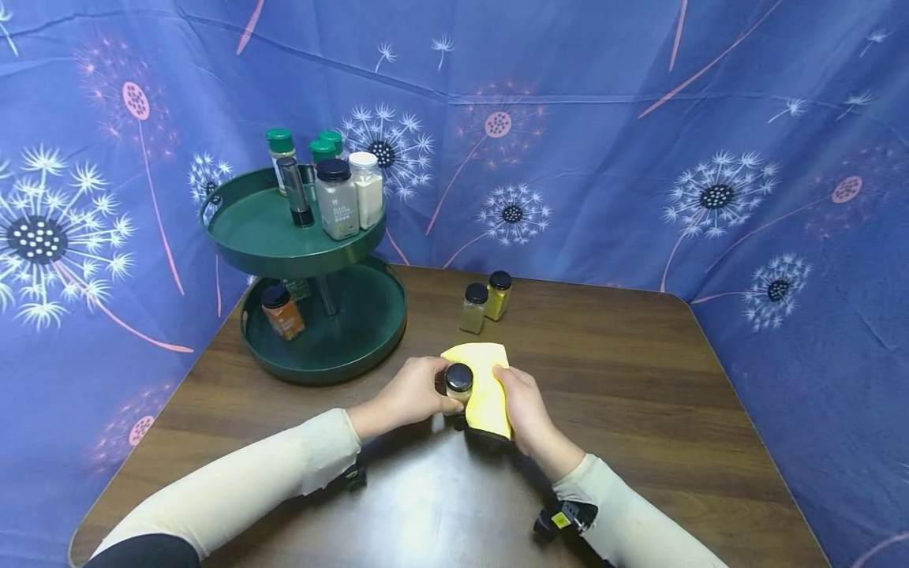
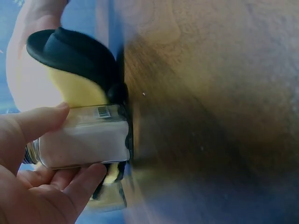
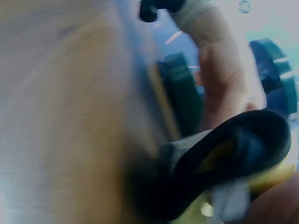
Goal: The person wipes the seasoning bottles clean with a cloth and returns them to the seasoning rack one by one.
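My left hand (image 1: pixel 412 390) grips a small clear spice jar (image 1: pixel 459 380) with a black lid, just above or on the table. In the left wrist view the jar (image 2: pixel 86 144) shows pale contents and a small barcode, with thumb on one side and fingers on the other. My right hand (image 1: pixel 529 414) holds a bright yellow cloth (image 1: pixel 488 390) with a dark edge, against the jar's right side. Its thumb lies on the cloth; its other fingers are mostly hidden behind it. In the right wrist view the cloth's dark edge (image 3: pixel 261 126) curls in front, blurred.
Two black-lidded spice jars, one greenish (image 1: pixel 473 309) and one yellow (image 1: pixel 499 296), stand behind the hands. At the left is a green two-tier stand (image 1: pixel 323 347), several jars on its upper tray (image 1: pixel 248 217), an orange jar (image 1: pixel 282 313) below. A patterned blue cloth (image 1: pixel 604 197) hangs behind the table.
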`<state>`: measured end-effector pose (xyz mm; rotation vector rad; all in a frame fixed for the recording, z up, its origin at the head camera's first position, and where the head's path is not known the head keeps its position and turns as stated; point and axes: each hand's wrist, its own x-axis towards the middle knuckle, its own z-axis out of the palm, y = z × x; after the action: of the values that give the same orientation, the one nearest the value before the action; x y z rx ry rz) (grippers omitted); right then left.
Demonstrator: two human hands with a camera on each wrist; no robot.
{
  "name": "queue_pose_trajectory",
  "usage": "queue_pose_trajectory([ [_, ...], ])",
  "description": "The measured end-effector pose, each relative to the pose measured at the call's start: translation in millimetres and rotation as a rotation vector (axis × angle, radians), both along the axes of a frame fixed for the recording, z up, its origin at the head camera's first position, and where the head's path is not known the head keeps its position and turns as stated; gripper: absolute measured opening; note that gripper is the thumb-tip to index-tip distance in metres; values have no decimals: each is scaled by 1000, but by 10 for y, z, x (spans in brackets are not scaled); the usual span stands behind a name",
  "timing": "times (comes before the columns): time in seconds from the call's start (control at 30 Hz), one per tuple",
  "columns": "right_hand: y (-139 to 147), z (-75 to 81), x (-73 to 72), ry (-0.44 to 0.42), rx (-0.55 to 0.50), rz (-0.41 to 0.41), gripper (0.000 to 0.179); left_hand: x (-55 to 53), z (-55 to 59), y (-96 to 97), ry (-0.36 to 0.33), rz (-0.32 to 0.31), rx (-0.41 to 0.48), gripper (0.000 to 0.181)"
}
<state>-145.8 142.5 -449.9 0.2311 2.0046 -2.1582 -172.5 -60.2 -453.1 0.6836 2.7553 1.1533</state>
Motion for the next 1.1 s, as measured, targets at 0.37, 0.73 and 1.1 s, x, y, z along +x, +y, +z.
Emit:
queue_pose_trajectory([
  [0.37, -32, 240, -39, -7, -65, -86, 28, -32, -7, 13, 5, 13, -17, 40],
  [0.73, -63, 81, -7, -8, -42, -79, 30, 3, 14, 6, 1, 24, -17, 39],
  [1.1, -38, 304, 3, -37, -91, -91, 28, 21, 21, 5, 2, 24, -29, 40],
])
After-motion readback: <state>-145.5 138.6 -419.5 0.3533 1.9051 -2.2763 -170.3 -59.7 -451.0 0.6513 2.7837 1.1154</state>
